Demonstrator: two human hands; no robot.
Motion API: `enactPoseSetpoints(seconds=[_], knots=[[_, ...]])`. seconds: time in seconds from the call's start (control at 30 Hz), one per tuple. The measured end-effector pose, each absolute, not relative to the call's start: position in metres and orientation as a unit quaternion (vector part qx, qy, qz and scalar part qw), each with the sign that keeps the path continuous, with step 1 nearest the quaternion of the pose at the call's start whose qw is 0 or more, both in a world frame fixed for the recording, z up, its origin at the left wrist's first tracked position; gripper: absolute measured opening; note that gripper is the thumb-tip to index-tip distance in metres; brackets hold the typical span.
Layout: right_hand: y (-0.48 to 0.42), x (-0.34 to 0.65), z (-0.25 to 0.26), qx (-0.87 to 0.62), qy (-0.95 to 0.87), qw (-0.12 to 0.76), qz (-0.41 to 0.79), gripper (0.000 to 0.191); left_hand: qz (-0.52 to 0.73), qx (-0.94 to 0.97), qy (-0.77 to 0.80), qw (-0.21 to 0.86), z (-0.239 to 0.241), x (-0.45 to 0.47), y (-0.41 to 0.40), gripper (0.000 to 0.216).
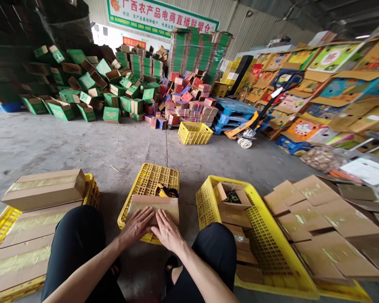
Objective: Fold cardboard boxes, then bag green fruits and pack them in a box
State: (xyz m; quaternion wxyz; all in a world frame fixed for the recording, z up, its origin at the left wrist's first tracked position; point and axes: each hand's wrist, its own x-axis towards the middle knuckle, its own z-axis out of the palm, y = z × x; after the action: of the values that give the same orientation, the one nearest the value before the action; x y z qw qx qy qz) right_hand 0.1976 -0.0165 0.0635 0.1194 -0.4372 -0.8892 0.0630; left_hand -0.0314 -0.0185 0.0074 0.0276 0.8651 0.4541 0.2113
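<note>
Both my hands lie flat on a taped brown cardboard box (158,204) that rests on an upturned yellow crate (151,179) in front of my knees. My left hand (136,226) presses the box's near left part with fingers spread. My right hand (168,230) lies beside it, fingers stretched out over the box's near edge. A yellow-and-black tape dispenser (166,191) sits on the crate just behind the box.
A yellow crate (205,202) at right holds open small boxes. Taped boxes (316,219) are laid out at far right, and more are stacked on a crate (93,191) at left. Ahead lie a yellow basket (195,133), a pallet jack (249,130) and piles of green and red cartons.
</note>
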Motion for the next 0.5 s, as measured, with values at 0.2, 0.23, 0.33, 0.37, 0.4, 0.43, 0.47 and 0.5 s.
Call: enactPoseSetpoints(seconds=[0.2, 0.23, 0.33, 0.37, 0.4, 0.43, 0.47, 0.5], knots=[[-0.008, 0.228, 0.054, -0.499, -0.857, 0.128, 0.020, 0.058, 0.229, 0.803, 0.550, 0.014, 0.009, -0.064, -0.019, 0.055], [-0.009, 0.233, 0.051, -0.502, -0.855, 0.132, 0.013, 0.058, 0.237, 0.790, 0.565, 0.016, 0.008, -0.069, -0.020, 0.055], [-0.012, 0.246, 0.042, -0.506, -0.849, 0.154, 0.007, 0.056, 0.269, 0.758, 0.593, 0.034, 0.001, -0.079, -0.023, 0.057], [-0.013, 0.249, 0.039, -0.510, -0.845, 0.164, 0.009, 0.055, 0.282, 0.750, 0.597, 0.044, -0.001, -0.081, -0.024, 0.059], [-0.013, 0.251, 0.038, -0.516, -0.839, 0.172, 0.014, 0.053, 0.293, 0.742, 0.600, 0.056, -0.004, -0.082, -0.025, 0.062], [-0.012, 0.253, 0.037, -0.524, -0.833, 0.180, 0.020, 0.052, 0.302, 0.736, 0.602, 0.071, -0.006, -0.083, -0.026, 0.066], [-0.011, 0.255, 0.038, -0.532, -0.826, 0.185, 0.029, 0.051, 0.307, 0.731, 0.603, 0.087, -0.007, -0.084, -0.028, 0.070], [-0.009, 0.257, 0.038, -0.540, -0.820, 0.187, 0.041, 0.052, 0.309, 0.729, 0.603, 0.103, -0.009, -0.084, -0.029, 0.076]])
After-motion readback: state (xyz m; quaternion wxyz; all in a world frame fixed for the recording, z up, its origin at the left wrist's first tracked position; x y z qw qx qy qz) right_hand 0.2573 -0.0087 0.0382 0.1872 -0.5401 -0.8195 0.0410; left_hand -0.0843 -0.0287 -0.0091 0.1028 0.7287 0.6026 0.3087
